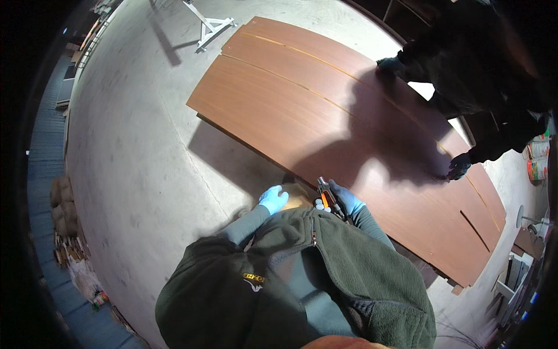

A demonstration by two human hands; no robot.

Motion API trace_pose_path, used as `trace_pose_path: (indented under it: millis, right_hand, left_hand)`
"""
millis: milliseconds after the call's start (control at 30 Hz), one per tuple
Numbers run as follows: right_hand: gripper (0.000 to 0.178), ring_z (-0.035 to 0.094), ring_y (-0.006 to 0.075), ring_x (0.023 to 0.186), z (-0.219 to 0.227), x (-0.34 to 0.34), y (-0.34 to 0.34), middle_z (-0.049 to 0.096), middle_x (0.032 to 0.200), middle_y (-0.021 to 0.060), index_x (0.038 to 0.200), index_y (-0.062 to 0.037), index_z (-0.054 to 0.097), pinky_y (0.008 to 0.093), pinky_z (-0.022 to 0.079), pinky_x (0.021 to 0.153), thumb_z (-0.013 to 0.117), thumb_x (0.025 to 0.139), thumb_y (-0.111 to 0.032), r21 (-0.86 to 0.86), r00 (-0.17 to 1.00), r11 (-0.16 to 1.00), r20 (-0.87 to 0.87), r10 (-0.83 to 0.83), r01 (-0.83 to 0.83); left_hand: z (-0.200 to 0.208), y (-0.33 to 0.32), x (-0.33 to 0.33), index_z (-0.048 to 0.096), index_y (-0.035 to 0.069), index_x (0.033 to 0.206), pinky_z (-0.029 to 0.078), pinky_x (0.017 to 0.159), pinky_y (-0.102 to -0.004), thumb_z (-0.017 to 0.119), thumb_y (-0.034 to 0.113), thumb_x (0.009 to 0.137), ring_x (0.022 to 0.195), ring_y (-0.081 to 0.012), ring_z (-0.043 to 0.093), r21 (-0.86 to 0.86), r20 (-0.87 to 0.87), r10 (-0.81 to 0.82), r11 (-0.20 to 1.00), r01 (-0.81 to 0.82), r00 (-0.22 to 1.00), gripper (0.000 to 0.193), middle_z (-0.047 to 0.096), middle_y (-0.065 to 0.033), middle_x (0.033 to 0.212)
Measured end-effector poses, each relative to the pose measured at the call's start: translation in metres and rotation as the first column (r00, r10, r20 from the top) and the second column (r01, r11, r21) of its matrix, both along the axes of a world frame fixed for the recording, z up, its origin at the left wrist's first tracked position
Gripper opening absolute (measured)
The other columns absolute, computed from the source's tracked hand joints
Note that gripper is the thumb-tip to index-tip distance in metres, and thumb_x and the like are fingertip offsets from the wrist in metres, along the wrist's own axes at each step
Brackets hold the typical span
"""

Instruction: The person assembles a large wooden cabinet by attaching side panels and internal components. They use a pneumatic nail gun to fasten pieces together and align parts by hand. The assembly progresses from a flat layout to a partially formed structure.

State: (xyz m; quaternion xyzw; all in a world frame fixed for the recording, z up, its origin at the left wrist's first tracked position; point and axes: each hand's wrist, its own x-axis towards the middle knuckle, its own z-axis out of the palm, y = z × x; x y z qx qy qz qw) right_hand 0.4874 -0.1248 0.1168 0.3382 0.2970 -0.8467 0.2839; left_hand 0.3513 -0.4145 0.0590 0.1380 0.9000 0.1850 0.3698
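My left hand (273,199), in a light blue glove, is in front of my waist with its fingers curled. Beside it shows a tan, brownish piece (298,196), partly hidden by my jacket; whether the fingers grip it is unclear. My right hand (347,198), gloved in blue and dark grey, is closed around a hand tool (323,189) with a metallic tip and black and orange parts. Its exact kind does not show. Both hands are by the near edge of a large reddish-brown panel (273,87) with lengthwise seams.
Across the panel a person in dark clothes (482,75) leans over, with one gloved hand (459,166) on its surface and another (390,67) at the far edge. A white metal stand (206,26) is on the concrete floor (128,116). Stacked sacks (64,206) lie at the left.
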Motion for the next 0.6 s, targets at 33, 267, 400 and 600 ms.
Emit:
trace_pose_path:
  millis: [33,267,400,600]
  right_hand:
    - [0.054,0.069,0.0202,0.075,0.003,-0.006,0.001,0.071,0.097,0.0085,0.125,-0.0077,0.065,0.0308,0.061,0.069,0.041,0.111,-0.054,0.056,0.998,0.997,0.027,-0.055,0.054]
    - [0.051,0.069,0.0244,0.089,0.012,-0.076,0.05,0.066,0.109,0.0132,0.122,-0.002,0.057,0.0373,0.061,0.078,0.045,0.111,-0.05,0.154,0.992,0.988,0.122,0.003,-0.022]
    - [0.067,0.073,0.026,0.075,0.007,-0.152,0.08,0.074,0.093,0.0144,0.118,-0.0068,0.063,0.0348,0.058,0.062,0.039,0.106,-0.068,0.33,0.999,0.944,0.052,-0.006,-0.011]
    - [0.06,0.072,0.0218,0.074,0.007,-0.294,0.13,0.07,0.09,0.0101,0.112,-0.0092,0.065,0.0322,0.058,0.064,0.048,0.103,-0.066,0.582,0.983,0.812,0.117,-0.138,0.045]
  left_hand:
    - [0.008,0.006,-0.014,0.059,0.002,0.141,0.041,0.114,-0.047,0.06,0.043,0.094,0.136,-0.0344,0.053,-0.066,-0.029,-0.087,0.994,0.085,0.996,0.062,0.058,-0.018,0.146]
    - [0.037,0.072,-0.139,0.049,0.003,0.152,0.02,0.125,-0.0554,0.066,0.042,0.092,0.153,-0.0455,0.027,0.031,-0.552,-0.173,0.973,0.227,0.816,0.074,0.036,-0.0294,0.162]
    - [0.039,0.139,-0.259,0.048,0.004,0.153,0.021,0.124,-0.0565,0.067,0.044,0.092,0.153,-0.0464,0.027,0.089,-0.682,-0.221,0.921,0.379,0.698,0.075,0.035,-0.0286,0.163]
    - [0.013,0.217,-0.429,0.046,0.004,0.154,0.022,0.123,-0.0574,0.065,0.049,0.093,0.151,-0.0468,0.03,0.011,-0.691,-0.376,0.849,0.529,0.618,0.078,0.037,-0.0275,0.162]
